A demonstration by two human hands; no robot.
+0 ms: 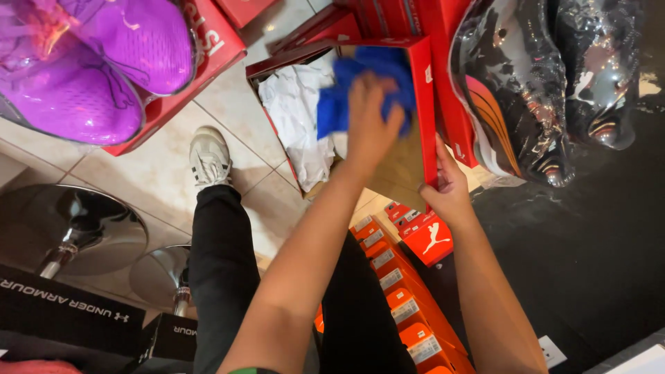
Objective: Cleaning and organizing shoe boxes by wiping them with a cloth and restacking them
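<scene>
While the right hand (447,187) clamps the open red shoebox's (422,104) rim at three o'clock, the left hand (370,121) presses blue cloth (346,90) inside, fingers curled; tucking underway, lid closing seems next.

The left hand (370,128) presses a soft blue cloth (360,86) down into an open red cardboard shoe box (424,104) with crumpled white paper (298,118) inside. The right hand (447,190) grips the box's red edge. Orange shoe boxes (405,305) stand stacked below. Shiny purple wrapped shoes (90,62) sit at the top left.
</scene>
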